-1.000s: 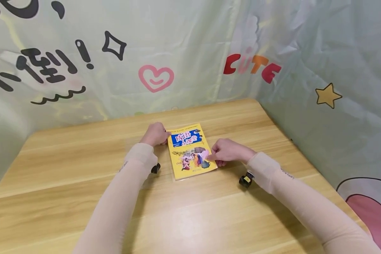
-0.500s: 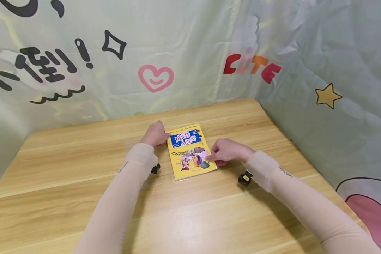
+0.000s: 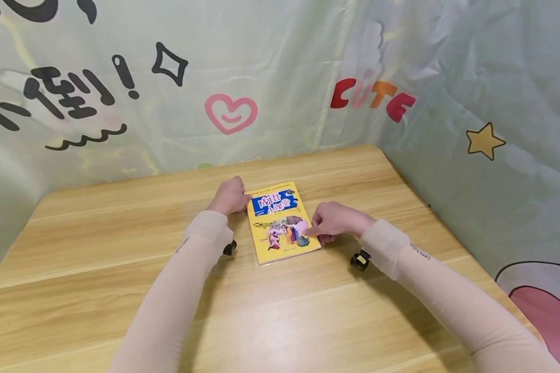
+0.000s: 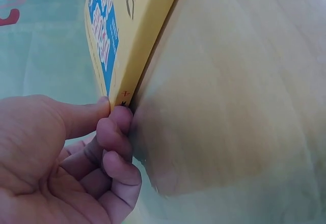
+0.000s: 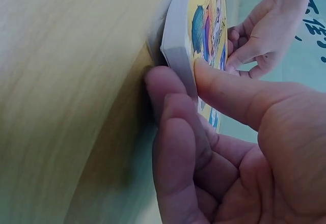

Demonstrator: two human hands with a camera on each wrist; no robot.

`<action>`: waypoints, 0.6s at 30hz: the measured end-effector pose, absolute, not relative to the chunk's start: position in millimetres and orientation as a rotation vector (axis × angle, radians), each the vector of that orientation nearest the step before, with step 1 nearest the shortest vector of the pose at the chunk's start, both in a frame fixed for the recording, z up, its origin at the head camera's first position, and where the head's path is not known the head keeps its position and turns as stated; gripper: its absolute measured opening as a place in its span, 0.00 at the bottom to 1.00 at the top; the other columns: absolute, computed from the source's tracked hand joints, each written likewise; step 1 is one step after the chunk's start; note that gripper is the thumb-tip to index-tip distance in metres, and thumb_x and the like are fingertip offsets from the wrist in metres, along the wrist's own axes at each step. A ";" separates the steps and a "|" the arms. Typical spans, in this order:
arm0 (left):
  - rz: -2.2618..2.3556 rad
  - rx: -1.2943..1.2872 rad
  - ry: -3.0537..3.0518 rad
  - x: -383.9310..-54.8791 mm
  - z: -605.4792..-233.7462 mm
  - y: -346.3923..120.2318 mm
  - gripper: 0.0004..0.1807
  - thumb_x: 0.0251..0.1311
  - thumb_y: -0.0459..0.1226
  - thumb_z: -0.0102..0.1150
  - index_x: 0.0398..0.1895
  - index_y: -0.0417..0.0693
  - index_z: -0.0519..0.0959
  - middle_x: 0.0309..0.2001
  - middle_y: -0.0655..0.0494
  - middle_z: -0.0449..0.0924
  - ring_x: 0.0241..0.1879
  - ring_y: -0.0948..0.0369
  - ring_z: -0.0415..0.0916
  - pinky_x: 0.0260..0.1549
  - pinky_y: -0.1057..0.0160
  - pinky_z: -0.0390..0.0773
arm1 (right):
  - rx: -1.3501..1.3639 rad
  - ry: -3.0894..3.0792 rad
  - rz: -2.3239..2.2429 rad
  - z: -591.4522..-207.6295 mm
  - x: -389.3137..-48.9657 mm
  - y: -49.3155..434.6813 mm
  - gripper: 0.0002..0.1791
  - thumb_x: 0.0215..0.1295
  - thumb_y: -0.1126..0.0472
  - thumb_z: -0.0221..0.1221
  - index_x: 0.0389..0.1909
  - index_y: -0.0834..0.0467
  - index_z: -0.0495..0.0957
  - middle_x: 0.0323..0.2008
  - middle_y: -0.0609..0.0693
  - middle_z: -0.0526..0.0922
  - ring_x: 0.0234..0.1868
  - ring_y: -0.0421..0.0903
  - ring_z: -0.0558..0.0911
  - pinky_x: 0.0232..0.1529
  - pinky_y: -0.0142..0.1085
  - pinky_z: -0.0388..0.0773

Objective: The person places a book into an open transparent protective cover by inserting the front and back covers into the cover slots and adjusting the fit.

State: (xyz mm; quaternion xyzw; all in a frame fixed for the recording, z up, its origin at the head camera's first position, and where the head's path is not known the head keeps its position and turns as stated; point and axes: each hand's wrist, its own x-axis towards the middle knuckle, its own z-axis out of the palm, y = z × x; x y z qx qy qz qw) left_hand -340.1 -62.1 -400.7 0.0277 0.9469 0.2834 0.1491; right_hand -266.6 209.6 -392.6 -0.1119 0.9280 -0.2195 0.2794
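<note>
A yellow paperback book (image 3: 280, 223) with a blue title panel lies cover up on the table, slightly turned. At its upper left corner, my left hand (image 3: 231, 196) pinches the spine edge, thumb on the cover and curled fingers at the side; the left wrist view shows the thumb and forefinger on the spine (image 4: 137, 46). My right hand (image 3: 338, 221) holds the lower right edge, its thumb on the cover picture. In the right wrist view the fingertips sit against the white page edges (image 5: 175, 35), and the left hand (image 5: 267, 33) shows beyond the book.
The wood-grain table (image 3: 280, 316) extends around the book on all sides. Fabric backdrops with printed lettering, a pink heart (image 3: 231, 114) and a yellow star (image 3: 485, 141) rise behind and to the right. Small black cameras (image 3: 360, 260) hang under both wrists.
Both hands keep the same hold on the book, which stays in place. Only a very slight shift of the head view shows.
</note>
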 end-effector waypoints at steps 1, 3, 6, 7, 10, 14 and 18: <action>0.809 0.083 2.729 -339.7 -400.2 -61.7 0.11 0.79 0.39 0.58 0.52 0.41 0.70 0.39 0.47 0.76 0.31 0.57 0.75 0.32 0.64 0.73 | -0.297 2.488 -0.592 -392.7 -266.7 209.7 0.22 0.76 0.50 0.66 0.21 0.55 0.80 0.21 0.48 0.87 0.21 0.40 0.79 0.29 0.29 0.78; 0.803 0.083 2.741 -338.5 -399.2 -60.8 0.11 0.79 0.39 0.59 0.52 0.41 0.70 0.41 0.46 0.75 0.33 0.56 0.75 0.31 0.65 0.73 | -0.287 2.483 -0.599 -392.8 -267.1 209.8 0.22 0.76 0.50 0.66 0.21 0.55 0.80 0.21 0.48 0.87 0.21 0.40 0.78 0.28 0.29 0.77; 0.807 0.075 2.749 -336.9 -398.2 -59.5 0.11 0.79 0.38 0.60 0.50 0.41 0.70 0.40 0.46 0.75 0.34 0.55 0.76 0.31 0.65 0.73 | -0.278 2.475 -0.604 -393.4 -267.7 210.0 0.22 0.76 0.50 0.66 0.21 0.55 0.79 0.21 0.48 0.87 0.21 0.40 0.78 0.28 0.29 0.77; 0.810 0.074 2.752 -336.4 -398.1 -59.1 0.10 0.78 0.38 0.60 0.49 0.42 0.70 0.40 0.46 0.75 0.34 0.55 0.76 0.30 0.65 0.73 | -0.277 2.474 -0.605 -393.5 -267.9 210.1 0.22 0.77 0.50 0.66 0.21 0.55 0.79 0.21 0.48 0.87 0.21 0.40 0.78 0.28 0.29 0.77; 0.805 0.091 2.788 -334.6 -398.4 -57.9 0.10 0.78 0.37 0.61 0.47 0.42 0.71 0.39 0.46 0.74 0.37 0.54 0.76 0.32 0.64 0.73 | -0.272 2.469 -0.609 -393.5 -267.9 210.2 0.22 0.77 0.50 0.65 0.21 0.55 0.79 0.21 0.48 0.86 0.21 0.40 0.78 0.28 0.29 0.76; 0.758 0.151 2.868 -332.9 -400.5 -56.1 0.09 0.76 0.37 0.63 0.44 0.43 0.72 0.38 0.47 0.74 0.39 0.52 0.75 0.36 0.61 0.72 | -0.271 2.459 -0.617 -392.4 -267.1 209.8 0.22 0.77 0.51 0.65 0.21 0.54 0.79 0.21 0.48 0.86 0.21 0.40 0.78 0.28 0.29 0.77; 0.689 0.237 2.910 -327.2 -397.8 -53.4 0.09 0.74 0.36 0.66 0.39 0.42 0.76 0.36 0.48 0.77 0.37 0.52 0.75 0.36 0.61 0.74 | -0.267 2.454 -0.618 -392.6 -266.7 209.6 0.22 0.77 0.52 0.65 0.21 0.54 0.78 0.20 0.47 0.86 0.21 0.40 0.78 0.28 0.29 0.76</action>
